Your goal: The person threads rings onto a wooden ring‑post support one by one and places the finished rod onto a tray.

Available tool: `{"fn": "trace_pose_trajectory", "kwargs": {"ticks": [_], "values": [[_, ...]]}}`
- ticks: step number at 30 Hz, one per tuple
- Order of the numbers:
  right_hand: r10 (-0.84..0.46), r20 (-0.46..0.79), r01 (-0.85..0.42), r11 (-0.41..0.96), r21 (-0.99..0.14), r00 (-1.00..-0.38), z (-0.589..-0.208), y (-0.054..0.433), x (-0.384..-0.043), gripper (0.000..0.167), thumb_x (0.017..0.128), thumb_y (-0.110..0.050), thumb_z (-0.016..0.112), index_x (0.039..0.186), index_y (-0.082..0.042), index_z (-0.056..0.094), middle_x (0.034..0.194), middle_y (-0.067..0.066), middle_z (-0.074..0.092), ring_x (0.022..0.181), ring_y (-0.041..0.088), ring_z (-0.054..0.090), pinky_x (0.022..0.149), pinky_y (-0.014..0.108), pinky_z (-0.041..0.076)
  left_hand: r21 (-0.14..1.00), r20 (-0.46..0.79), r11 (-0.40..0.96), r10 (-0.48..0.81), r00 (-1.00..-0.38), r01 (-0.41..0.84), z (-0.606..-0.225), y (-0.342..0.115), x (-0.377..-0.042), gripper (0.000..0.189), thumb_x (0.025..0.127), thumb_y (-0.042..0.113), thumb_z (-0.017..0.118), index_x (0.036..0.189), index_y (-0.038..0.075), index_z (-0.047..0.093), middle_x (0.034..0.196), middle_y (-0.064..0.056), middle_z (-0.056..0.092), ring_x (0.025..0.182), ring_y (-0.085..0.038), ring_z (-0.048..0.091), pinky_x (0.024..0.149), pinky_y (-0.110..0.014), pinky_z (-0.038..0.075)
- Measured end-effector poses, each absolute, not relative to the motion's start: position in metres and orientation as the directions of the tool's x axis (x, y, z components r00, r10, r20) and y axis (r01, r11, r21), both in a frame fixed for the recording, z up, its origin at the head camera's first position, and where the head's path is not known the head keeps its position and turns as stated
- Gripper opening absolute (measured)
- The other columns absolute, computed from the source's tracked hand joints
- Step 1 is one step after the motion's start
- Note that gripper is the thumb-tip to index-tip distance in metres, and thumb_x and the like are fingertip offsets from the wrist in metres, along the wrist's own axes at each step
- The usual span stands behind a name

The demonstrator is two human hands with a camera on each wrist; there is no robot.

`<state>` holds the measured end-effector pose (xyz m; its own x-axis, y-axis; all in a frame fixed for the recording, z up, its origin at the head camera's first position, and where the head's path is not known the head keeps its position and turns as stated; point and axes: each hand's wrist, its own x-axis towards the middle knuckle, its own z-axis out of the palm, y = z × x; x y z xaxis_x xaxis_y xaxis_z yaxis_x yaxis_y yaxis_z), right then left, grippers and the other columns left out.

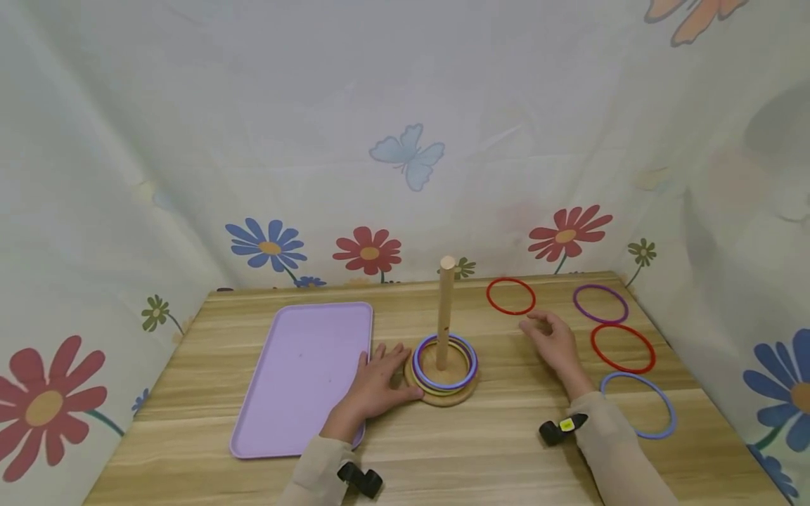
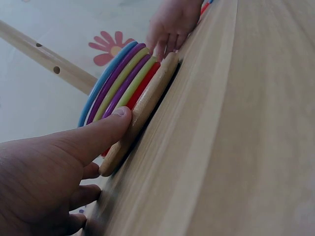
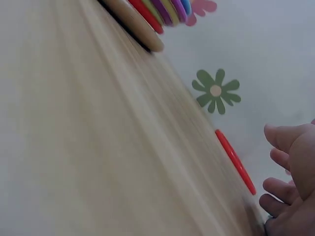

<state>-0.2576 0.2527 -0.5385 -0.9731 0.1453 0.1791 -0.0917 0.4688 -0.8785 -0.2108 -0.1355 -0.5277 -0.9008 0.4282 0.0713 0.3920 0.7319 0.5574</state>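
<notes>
A round wooden base (image 1: 445, 401) carries an upright wooden peg (image 1: 446, 302). Around the peg lies a stack of rings, with a blue ring (image 1: 445, 387) on top and purple, yellow-green and red rings (image 2: 142, 84) below. My left hand (image 1: 373, 386) is spread at the base's left side; its thumb (image 2: 110, 128) touches the base edge, and the other fingers reach behind. My right hand (image 1: 553, 341) hovers right of the peg, fingers loosely bent and holding nothing. Just beyond its fingertips, a red ring (image 1: 510, 279) lies flat on the table.
A purple ring (image 1: 575, 295), another red ring (image 1: 593, 344) and a blue ring (image 1: 673, 418) lie along the table's right side, the blue one partly under the right sleeve. Left of the base is a lilac tray (image 1: 306, 372). Flowered cloth (image 1: 285, 161) surrounds the wooden table.
</notes>
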Motion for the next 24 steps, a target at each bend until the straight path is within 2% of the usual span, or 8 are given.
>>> {"fn": "trace_pose_trajectory", "kwargs": {"ticks": [6,10,13,17,24], "values": [[0.152,0.167,-0.068,0.507,-0.859,-0.974,-0.536,0.258,-0.270,0.051,0.104,-0.029,0.068,0.141,0.004,0.060,0.151,0.028,0.052,0.144,0.043,0.044,0.121,0.056,0.032,0.560,0.071,0.730,0.428,-0.901,0.391,-0.526,-0.135,-0.210,0.089,0.089,0.056,0.080,0.157,0.008,0.051,0.165,-0.017,0.042,0.155,-0.052,0.023,0.122,-0.074,0.003],[0.105,0.211,-0.113,0.580,-0.807,-0.972,-0.539,0.256,-0.282,0.051,0.102,-0.024,0.070,0.141,0.008,0.060,0.150,0.033,0.050,0.143,0.050,0.042,0.121,0.060,0.031,0.555,0.079,0.730,0.429,-0.900,0.398,-0.526,-0.134,-0.210,0.088,0.088,0.055,0.080,0.156,0.007,0.052,0.164,-0.017,0.043,0.155,-0.053,0.024,0.122,-0.074,0.004],[0.066,0.263,-0.155,0.659,-0.736,-0.963,-0.543,0.257,-0.290,0.049,0.099,-0.023,0.074,0.135,0.009,0.065,0.147,0.039,0.050,0.140,0.055,0.043,0.119,0.064,0.030,0.553,0.076,0.732,0.432,-0.899,0.398,-0.526,-0.134,-0.210,0.088,0.089,0.056,0.080,0.157,0.008,0.052,0.164,-0.017,0.042,0.155,-0.052,0.023,0.122,-0.074,0.004],[0.036,0.298,-0.178,0.731,-0.659,-0.954,-0.545,0.258,-0.296,0.044,0.096,-0.023,0.076,0.128,0.007,0.070,0.148,0.041,0.047,0.141,0.057,0.041,0.120,0.069,0.021,0.556,0.070,0.731,0.433,-0.898,0.396,-0.525,-0.133,-0.210,0.088,0.089,0.056,0.080,0.157,0.008,0.051,0.165,-0.016,0.042,0.155,-0.052,0.023,0.122,-0.074,0.003],[0.080,0.254,-0.118,0.726,-0.677,-0.964,-0.544,0.257,-0.300,0.033,0.095,-0.026,0.079,0.111,0.003,0.075,0.147,0.034,0.054,0.144,0.050,0.043,0.123,0.072,0.008,0.562,0.074,0.726,0.432,-0.899,0.395,-0.525,-0.135,-0.209,0.089,0.088,0.056,0.080,0.157,0.007,0.051,0.164,-0.019,0.042,0.155,-0.053,0.023,0.122,-0.074,0.004]]}}
